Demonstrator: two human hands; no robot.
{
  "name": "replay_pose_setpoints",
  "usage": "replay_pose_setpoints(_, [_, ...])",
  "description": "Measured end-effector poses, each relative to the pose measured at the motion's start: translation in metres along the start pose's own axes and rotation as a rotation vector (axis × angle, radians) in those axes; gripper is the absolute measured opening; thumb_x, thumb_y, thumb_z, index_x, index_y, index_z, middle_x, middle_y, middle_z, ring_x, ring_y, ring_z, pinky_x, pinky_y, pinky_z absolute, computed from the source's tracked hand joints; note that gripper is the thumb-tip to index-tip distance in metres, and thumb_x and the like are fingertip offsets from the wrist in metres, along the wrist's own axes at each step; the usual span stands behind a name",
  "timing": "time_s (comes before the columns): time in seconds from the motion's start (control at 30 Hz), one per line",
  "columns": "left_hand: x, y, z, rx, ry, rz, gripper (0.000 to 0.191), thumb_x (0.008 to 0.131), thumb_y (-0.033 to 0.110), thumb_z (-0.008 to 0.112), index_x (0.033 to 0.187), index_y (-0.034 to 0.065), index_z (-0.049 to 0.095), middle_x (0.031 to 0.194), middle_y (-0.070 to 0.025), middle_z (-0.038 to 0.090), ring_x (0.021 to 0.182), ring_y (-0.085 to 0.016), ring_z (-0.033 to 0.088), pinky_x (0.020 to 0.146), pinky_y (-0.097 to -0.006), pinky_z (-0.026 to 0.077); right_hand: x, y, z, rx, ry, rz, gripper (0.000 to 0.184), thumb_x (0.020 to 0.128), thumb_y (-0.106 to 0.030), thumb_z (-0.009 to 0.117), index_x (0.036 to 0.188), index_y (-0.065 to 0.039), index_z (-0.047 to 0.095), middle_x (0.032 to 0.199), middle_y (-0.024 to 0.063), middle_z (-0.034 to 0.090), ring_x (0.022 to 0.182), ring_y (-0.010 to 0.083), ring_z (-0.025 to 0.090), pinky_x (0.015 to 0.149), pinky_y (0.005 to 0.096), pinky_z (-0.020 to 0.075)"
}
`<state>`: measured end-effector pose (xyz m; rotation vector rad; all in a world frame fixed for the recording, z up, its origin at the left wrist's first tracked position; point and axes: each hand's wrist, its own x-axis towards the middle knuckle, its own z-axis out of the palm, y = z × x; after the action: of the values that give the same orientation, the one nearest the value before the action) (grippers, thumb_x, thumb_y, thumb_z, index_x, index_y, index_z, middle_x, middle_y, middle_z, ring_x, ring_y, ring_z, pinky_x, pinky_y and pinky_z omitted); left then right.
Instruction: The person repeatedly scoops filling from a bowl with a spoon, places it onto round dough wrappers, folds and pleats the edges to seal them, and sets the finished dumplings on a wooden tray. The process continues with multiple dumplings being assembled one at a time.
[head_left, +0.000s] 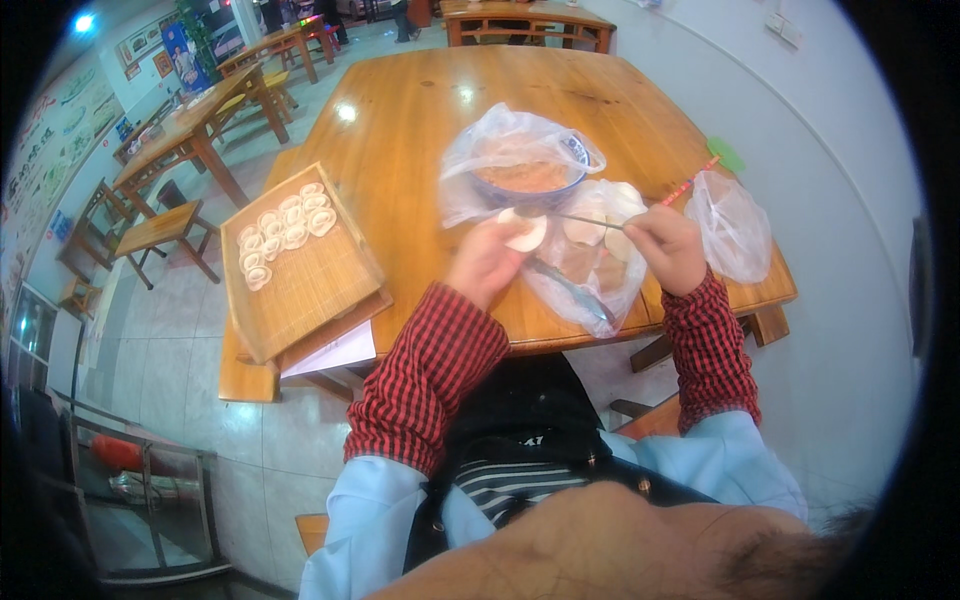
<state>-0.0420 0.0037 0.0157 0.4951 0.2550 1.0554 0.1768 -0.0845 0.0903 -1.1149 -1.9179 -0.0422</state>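
My left hand (484, 259) holds a round dough wrapper (527, 231) near the table's front edge. In my right hand (667, 244) is the thin metal handle of a utensil (589, 220), whose far end reaches the wrapper. A bowl of minced filling (525, 176), partly wrapped in a clear plastic bag, stands just beyond the wrapper. Between my hands, more round wrappers (585, 229) lie in a plastic bag (562, 296), with a metal utensil (577, 292) on top. To the left, a wooden tray with a bamboo mat (315, 289) bears several folded dumplings (274, 232).
A crumpled plastic bag (727, 225) lies at the table's right side, near a green fly swatter (724, 155) with a red patterned handle. White paper (337, 351) sticks out under the tray. A wall bounds the right; a wooden stool (161, 232) and other tables stand left.
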Motion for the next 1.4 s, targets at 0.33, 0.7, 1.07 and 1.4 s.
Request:
replay_pose_setpoints(0.33, [0.002,0.0,-0.002,0.059,0.013,0.004,0.039,0.08,-0.008,0.043,0.118,-0.0148,0.035,0.116,-0.0264,0.047,0.108,-0.036,0.05,0.097,-0.0428,0.04,0.004,0.019,0.008,0.095,0.116,0.237,0.013,0.077,-0.01,0.062,0.078,0.002,0.063,0.066,0.0095,0.059,0.06,0.0163,0.056,0.057,0.0271,0.0434])
replay_pose_setpoints(0.7, [-0.002,0.003,0.002,-0.019,-0.005,-0.019,0.045,0.075,-0.011,0.041,0.119,-0.0145,0.033,0.12,-0.0268,0.043,0.112,-0.038,0.047,0.099,-0.0435,0.039,0.054,0.059,0.06,0.025,-0.082,0.469,0.022,0.075,-0.019,0.061,0.086,-0.001,0.066,0.072,0.0147,0.063,0.065,0.0228,0.061,0.062,0.0321,0.047])
replay_pose_setpoints(1.07, [0.0,0.0,0.0,-0.011,0.08,-0.034,0.034,0.09,0.004,0.036,0.12,-0.0118,0.036,0.12,-0.0233,0.046,0.112,-0.032,0.047,0.099,-0.0408,0.039,0.023,-0.007,0.059,-0.15,0.083,-0.285,0.016,0.06,-0.003,0.065,0.076,-0.007,0.064,0.086,0.0071,0.056,0.085,0.0262,0.052,0.073,0.0347,0.0439])
replay_pose_setpoints(1.4, [0.0,0.003,-0.004,0.067,-0.05,-0.063,0.027,0.083,-0.001,0.049,0.109,-0.0042,0.05,0.104,-0.013,0.056,0.096,-0.022,0.055,0.083,-0.0324,0.047,0.018,-0.004,0.086,-0.014,-0.09,-0.345,0.022,0.066,-0.004,0.066,0.087,-0.006,0.065,0.092,0.0091,0.055,0.089,0.0264,0.051,0.077,0.0344,0.044])
